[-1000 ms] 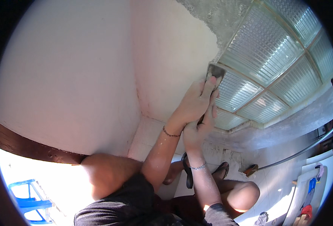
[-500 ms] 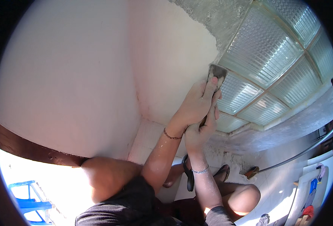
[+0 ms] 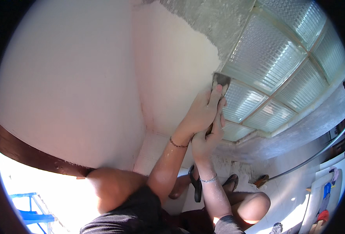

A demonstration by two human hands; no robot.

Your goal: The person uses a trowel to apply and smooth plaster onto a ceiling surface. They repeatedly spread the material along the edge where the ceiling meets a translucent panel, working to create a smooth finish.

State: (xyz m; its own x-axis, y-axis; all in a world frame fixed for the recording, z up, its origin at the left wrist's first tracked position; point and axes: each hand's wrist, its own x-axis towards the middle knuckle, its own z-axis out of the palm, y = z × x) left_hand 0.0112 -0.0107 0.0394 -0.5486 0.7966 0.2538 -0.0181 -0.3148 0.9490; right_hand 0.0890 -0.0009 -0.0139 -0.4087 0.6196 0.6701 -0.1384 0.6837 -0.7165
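From far away, I have my left hand (image 3: 202, 112) closed on a flat, dark grey metal scraper (image 3: 221, 79), with its thumb lying on the blade. My right hand (image 3: 206, 144) is just below, touching the left one and curled around the dark handle, which is mostly hidden. The scraper's top edge is where the smooth cream wall (image 3: 172, 70) meets the window of clear, ridged glass blocks (image 3: 242, 98). Higher up is a rough grey patch (image 3: 215, 23) of wall. Down below, I see a black sandal (image 3: 197, 192).
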